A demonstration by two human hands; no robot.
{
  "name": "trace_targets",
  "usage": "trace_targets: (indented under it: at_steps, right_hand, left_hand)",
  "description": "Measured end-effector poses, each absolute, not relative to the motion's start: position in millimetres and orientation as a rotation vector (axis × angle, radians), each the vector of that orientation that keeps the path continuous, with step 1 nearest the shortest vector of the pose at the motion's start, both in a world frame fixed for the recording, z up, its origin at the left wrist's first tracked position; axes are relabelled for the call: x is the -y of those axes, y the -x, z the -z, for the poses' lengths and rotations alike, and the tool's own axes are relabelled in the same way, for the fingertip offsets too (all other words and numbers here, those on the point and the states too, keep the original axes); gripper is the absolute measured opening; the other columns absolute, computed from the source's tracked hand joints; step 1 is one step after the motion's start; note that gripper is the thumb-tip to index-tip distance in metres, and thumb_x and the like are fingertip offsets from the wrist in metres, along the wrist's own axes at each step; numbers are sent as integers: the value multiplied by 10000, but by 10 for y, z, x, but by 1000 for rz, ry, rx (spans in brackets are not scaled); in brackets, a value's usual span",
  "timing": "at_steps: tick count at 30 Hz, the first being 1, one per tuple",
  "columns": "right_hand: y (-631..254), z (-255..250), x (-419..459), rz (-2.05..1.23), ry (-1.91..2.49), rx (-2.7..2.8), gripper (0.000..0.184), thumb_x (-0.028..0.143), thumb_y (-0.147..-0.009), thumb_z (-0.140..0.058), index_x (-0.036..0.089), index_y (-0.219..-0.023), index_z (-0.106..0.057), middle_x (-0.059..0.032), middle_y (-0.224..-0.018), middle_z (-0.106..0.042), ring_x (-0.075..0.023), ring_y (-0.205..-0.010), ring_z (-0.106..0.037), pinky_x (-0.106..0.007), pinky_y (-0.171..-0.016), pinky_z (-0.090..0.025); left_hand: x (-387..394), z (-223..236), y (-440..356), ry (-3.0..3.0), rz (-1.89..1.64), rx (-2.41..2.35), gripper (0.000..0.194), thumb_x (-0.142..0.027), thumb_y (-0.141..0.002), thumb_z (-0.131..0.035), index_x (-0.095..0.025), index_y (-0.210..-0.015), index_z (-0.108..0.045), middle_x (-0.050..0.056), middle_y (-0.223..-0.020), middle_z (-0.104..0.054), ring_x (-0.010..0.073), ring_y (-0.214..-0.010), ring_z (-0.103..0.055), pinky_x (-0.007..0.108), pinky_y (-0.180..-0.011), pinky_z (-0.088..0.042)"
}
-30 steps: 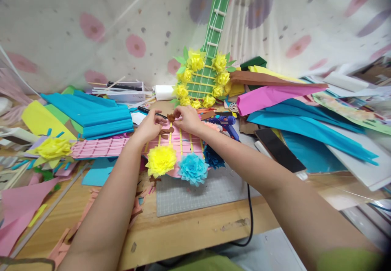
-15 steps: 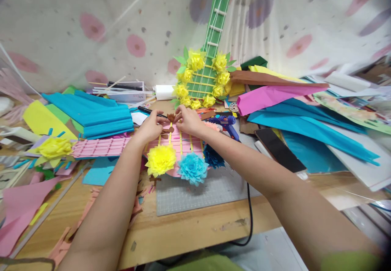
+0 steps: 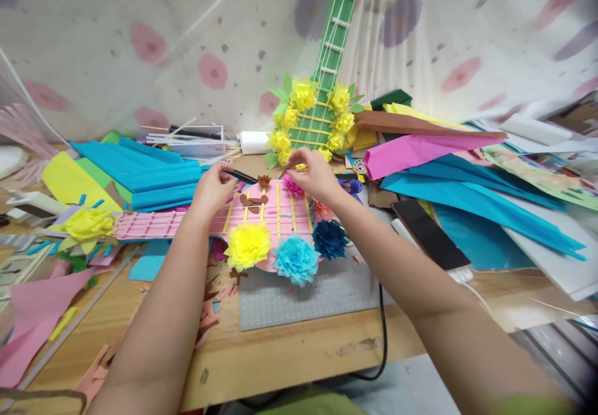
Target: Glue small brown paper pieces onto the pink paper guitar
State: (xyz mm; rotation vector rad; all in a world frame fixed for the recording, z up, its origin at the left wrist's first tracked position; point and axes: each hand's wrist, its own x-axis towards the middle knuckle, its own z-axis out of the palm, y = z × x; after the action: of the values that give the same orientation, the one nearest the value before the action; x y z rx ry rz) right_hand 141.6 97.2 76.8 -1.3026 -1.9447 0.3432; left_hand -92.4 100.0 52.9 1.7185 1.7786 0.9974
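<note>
A pink paper guitar (image 3: 303, 219) lies flat, its neck to the left, with yellow bars and thin strings across its body. On it sit a small brown paper flower (image 3: 264, 181) and a brown paper bridge-like strip (image 3: 253, 200). My left hand (image 3: 212, 187) hovers at the body's upper left, fingers loosely curved and nothing visible in them, near a black pen (image 3: 243, 177). At the upper right, my right hand (image 3: 311, 172) has bent fingers apart beside a magenta paper flower (image 3: 293, 184), partly covering it. Yellow (image 3: 247, 245), light blue (image 3: 296, 259) and dark blue (image 3: 329, 239) flowers line the near edge.
A green paper guitar (image 3: 311, 125) with yellow flowers stands behind. Blue crepe paper (image 3: 140, 169) lies left; more folded paper (image 3: 420, 153) and a phone (image 3: 432, 234) lie right. A glue gun (image 3: 350, 187) is partly hidden. A grey cutting mat (image 3: 308, 303) lies beneath the guitar.
Both hands have come away from the brown flower, which now stands uncovered. My left hand has shifted left, my right hand right and up towards the magenta flower.
</note>
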Motion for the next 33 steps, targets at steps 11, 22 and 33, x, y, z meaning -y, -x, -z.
trace_targets:
  at_steps: [11,22,33]
  right_hand:
    - [-2525,-527,-836,-143,1226,1181,235,412,-762,-627,184,-797,-581,-3,-708,-584,-138,-654,-557,-325,-668,-494]
    - [-2657,-121,-936,-249,1381,1051,397,564,-697,-591,177,-775,-557,-3,-668,-552,-131,-603,-492,-301,-600,-439]
    - [-2685,17,-907,-461,1557,994,636,751,-770,-346,174,-741,-612,-54,-692,-600,-164,-631,-541,-321,-631,-461]
  left_hand:
    - [-778,-687,551,-2117,-634,-1758,203,-388,-714,-662,-186,-693,-663,64,-810,-684,224,-817,-608,306,-699,-435]
    - [-751,-610,538,-1631,-769,-1551,175,-300,-669,-712,-192,-683,-575,7,-644,-681,166,-556,-640,261,-530,-455]
    - [-883,-407,578,-1814,-850,-1515,219,-244,-632,-731,-201,-767,-565,5,-717,-677,169,-661,-642,264,-576,-464]
